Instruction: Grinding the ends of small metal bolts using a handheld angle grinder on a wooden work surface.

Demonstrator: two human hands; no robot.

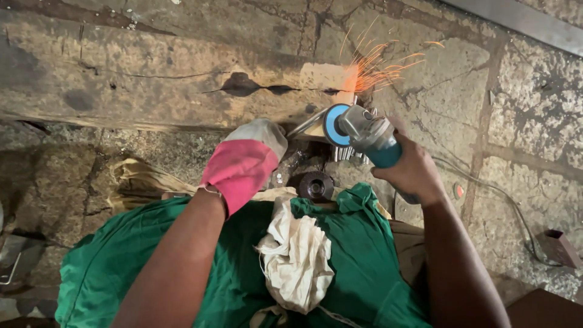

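Right hand (413,173) fingers wrapped round teal angle grinder (364,135); disc on flat metal piece (310,126), orange sparks (376,64). Left hand (246,164), pink-grey cloth glove, apparently pressing workpiece; fingers hidden, grip indeterminate.

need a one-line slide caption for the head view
Right hand holds an angle grinder throwing sparks; gloved left hand steadies the metal piece by a worn wooden beam.

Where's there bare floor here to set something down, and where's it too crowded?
Bare stone floor lies right of the sparks, above the cable. The wooden beam top is also bare. It is crowded between the left hand and right hand, around the grinder and disc.
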